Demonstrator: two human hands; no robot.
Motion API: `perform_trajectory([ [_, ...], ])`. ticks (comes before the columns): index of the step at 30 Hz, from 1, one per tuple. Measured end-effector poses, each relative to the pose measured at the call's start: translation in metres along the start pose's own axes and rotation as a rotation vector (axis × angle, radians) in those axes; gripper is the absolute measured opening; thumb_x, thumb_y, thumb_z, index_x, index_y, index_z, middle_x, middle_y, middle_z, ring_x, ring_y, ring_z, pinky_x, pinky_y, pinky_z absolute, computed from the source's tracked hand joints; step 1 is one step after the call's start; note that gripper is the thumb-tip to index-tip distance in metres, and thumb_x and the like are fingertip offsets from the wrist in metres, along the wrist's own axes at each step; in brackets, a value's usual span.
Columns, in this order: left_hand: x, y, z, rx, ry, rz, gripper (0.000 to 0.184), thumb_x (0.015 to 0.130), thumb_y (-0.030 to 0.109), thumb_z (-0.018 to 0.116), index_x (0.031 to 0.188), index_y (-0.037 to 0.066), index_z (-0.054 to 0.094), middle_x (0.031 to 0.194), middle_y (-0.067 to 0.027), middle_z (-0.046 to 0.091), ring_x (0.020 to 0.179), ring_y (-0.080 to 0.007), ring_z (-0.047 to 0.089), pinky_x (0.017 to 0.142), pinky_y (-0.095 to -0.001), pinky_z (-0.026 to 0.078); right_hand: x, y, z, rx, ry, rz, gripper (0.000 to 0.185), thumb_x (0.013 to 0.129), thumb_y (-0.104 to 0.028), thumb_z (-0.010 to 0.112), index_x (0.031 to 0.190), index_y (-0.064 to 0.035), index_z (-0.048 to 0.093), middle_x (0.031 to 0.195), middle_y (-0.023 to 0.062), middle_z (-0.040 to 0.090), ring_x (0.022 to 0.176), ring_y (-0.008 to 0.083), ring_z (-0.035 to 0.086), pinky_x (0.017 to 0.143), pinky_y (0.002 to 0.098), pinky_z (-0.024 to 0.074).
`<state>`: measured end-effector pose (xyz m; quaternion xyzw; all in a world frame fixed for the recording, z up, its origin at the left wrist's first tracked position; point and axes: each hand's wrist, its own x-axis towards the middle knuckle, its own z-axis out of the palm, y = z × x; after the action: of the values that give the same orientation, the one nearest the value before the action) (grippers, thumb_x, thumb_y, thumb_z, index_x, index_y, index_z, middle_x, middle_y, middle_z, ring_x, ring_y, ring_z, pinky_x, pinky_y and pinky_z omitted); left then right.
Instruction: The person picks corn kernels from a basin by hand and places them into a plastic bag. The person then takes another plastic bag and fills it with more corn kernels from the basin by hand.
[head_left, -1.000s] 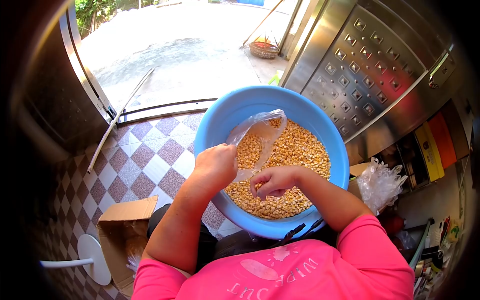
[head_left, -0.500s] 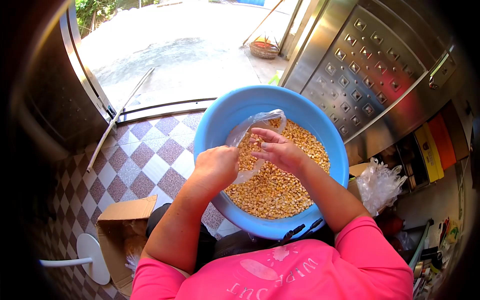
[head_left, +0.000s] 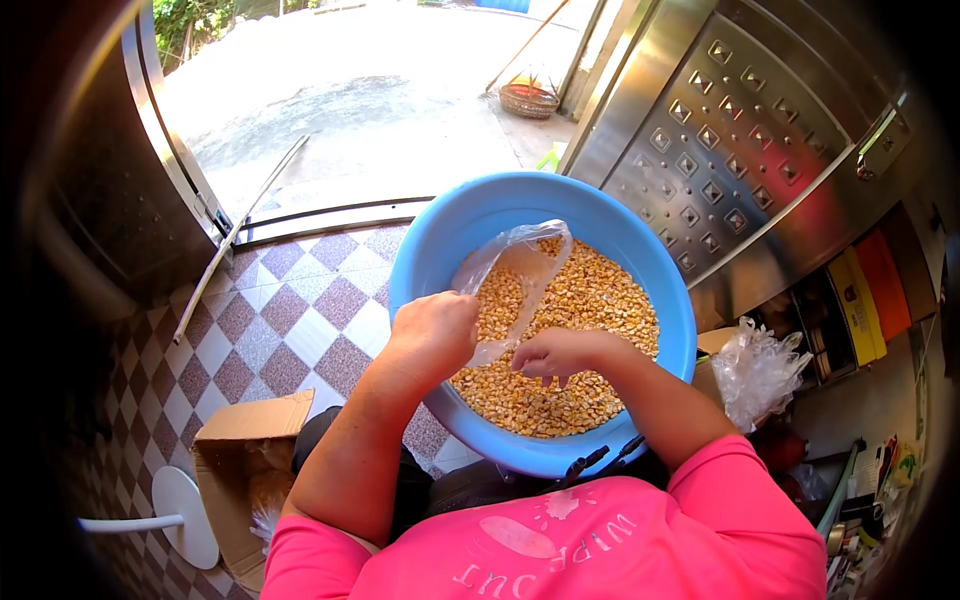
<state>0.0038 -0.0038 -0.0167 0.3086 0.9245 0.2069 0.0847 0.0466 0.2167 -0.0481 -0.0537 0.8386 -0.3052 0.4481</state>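
Note:
A large blue plastic tub (head_left: 425,240) holds a bed of yellow corn kernels (head_left: 600,300). My left hand (head_left: 437,330) is closed in a fist on the edge of a clear plastic bag (head_left: 535,265), whose mouth gapes over the kernels. Corn shows through and inside the bag. Palm down, my right hand (head_left: 560,353) hovers low over the corn, just right of the bag's near edge. Its fingers bend downward, a little apart, with nothing visible in them; the palm side is hidden.
An open cardboard box (head_left: 225,450) and a white round base (head_left: 186,518) stand on the checkered floor at left. A metal door (head_left: 720,150) is behind the tub to the right. Crumpled plastic bags (head_left: 755,370) lie at right. A pole (head_left: 240,235) leans across the doorway.
My right hand has turned from palm up to palm down and dropped nearer the corn. The bag's mouth has shifted slightly; my left hand has kept its place.

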Motion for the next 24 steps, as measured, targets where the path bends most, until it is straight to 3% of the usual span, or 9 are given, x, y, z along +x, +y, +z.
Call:
perform_trajectory([
  [4,-0.001,0.001,-0.001,0.004,0.009,0.012,0.021,0.082,0.010,0.050,0.090,0.008,0.069,0.092,-0.0125,0.066,0.090,-0.0320,0.064,0.080,-0.0421,0.049,0.027,0.002,0.029,-0.172,-0.136,0.161,0.045,0.091,-0.031,0.055,0.118,0.0048,0.052,0.101,0.0176,0.061,0.085,0.0257,0.067,0.062,0.0349,0.0600],
  [7,0.000,-0.002,0.001,0.002,0.011,0.013,0.022,0.082,0.009,0.050,0.091,0.008,0.069,0.093,-0.0125,0.066,0.090,-0.0321,0.064,0.081,-0.0419,0.049,0.022,-0.017,0.039,-0.132,-0.147,0.058,0.033,0.088,-0.025,0.057,0.105,0.0032,0.051,0.090,0.0164,0.059,0.068,0.0248,0.066,0.054,0.0323,0.0591],
  [11,0.000,-0.001,0.000,0.009,0.003,0.016,0.022,0.081,0.008,0.050,0.091,0.007,0.069,0.094,-0.0126,0.067,0.091,-0.0321,0.064,0.081,-0.0414,0.049,0.027,-0.008,0.037,-0.131,-0.219,0.009,0.025,0.087,-0.020,0.057,0.101,0.0004,0.052,0.085,0.0147,0.061,0.067,0.0225,0.066,0.051,0.0310,0.0565],
  [14,0.000,-0.001,0.000,0.018,-0.007,0.007,0.022,0.081,0.008,0.050,0.091,0.007,0.070,0.095,-0.0126,0.067,0.091,-0.0321,0.064,0.081,-0.0412,0.049,0.027,-0.007,0.030,-0.071,-0.336,0.011,0.020,0.086,-0.016,0.058,0.100,-0.0037,0.054,0.078,0.0098,0.062,0.061,0.0167,0.063,0.044,0.0256,0.0480],
  [17,0.000,-0.001,0.001,0.025,-0.006,0.007,0.022,0.081,0.008,0.050,0.091,0.007,0.070,0.095,-0.0124,0.067,0.091,-0.0320,0.064,0.081,-0.0412,0.050,0.017,-0.007,0.019,0.134,-0.337,-0.094,0.019,0.086,-0.016,0.059,0.103,-0.0080,0.056,0.068,0.0030,0.059,0.049,0.0091,0.051,0.040,0.0219,0.0371],
  [19,0.000,-0.001,0.002,0.025,-0.002,0.007,0.021,0.081,0.008,0.051,0.091,0.007,0.070,0.095,-0.0123,0.067,0.090,-0.0319,0.064,0.080,-0.0413,0.050,0.011,-0.004,0.007,0.577,-0.338,-0.093,0.016,0.089,-0.013,0.059,0.104,-0.0082,0.056,0.075,0.0046,0.060,0.048,0.0062,0.045,0.040,0.0195,0.0329],
  [20,0.000,-0.002,0.003,0.025,0.001,0.007,0.021,0.081,0.008,0.051,0.090,0.008,0.070,0.094,-0.0122,0.067,0.090,-0.0318,0.064,0.080,-0.0414,0.050,0.009,-0.001,0.003,0.576,-0.338,-0.093,0.016,0.089,-0.013,0.059,0.104,-0.0082,0.056,0.075,0.0046,0.060,0.048,0.0062,0.045,0.040,0.0195,0.0329],
  [22,0.000,-0.002,0.004,0.027,0.004,0.007,0.021,0.081,0.008,0.051,0.090,0.008,0.070,0.094,-0.0123,0.067,0.090,-0.0318,0.064,0.080,-0.0414,0.050,0.009,0.007,-0.006,1.056,-0.275,-0.249,0.014,0.091,-0.010,0.058,0.105,-0.0076,0.055,0.082,0.0071,0.062,0.048,0.0050,0.044,0.039,0.0193,0.0304],
  [24,0.000,-0.002,0.004,0.028,0.007,0.007,0.021,0.081,0.008,0.051,0.090,0.008,0.070,0.094,-0.0123,0.067,0.090,-0.0317,0.064,0.080,-0.0415,0.050,0.012,0.010,-0.014,1.173,-0.254,-0.326,0.017,0.093,-0.008,0.056,0.110,-0.0056,0.055,0.089,0.0088,0.062,0.055,0.0069,0.049,0.043,0.0192,0.0378],
])
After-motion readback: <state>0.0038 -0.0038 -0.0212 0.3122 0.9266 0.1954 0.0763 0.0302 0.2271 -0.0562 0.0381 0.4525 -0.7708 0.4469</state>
